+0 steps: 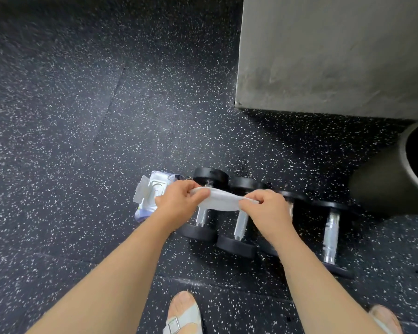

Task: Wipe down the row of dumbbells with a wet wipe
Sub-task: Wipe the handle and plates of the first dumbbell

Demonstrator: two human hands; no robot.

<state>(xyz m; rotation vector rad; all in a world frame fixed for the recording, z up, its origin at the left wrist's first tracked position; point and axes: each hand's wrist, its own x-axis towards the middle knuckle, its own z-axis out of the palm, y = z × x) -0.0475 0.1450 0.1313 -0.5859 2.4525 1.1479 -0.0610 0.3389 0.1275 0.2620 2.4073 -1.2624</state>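
left hand (179,201) and right hand (267,207) each pinch an end of a white wet wipe (221,201), stretched above the row of black chrome-handled dumbbells (239,222) beside an open wipe pack (152,192).

Even indoor light, edges blurred and warped.

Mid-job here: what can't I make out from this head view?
- Third dumbbell from the left: head view, mostly behind the right hand and forearm.
- Wipe pack: head view, right side covered by the left hand; label too small.
- Wet wipe: head view, whether it touches the leftmost dumbbell cannot be told.
- Black bin: head view, cut off by the right edge.
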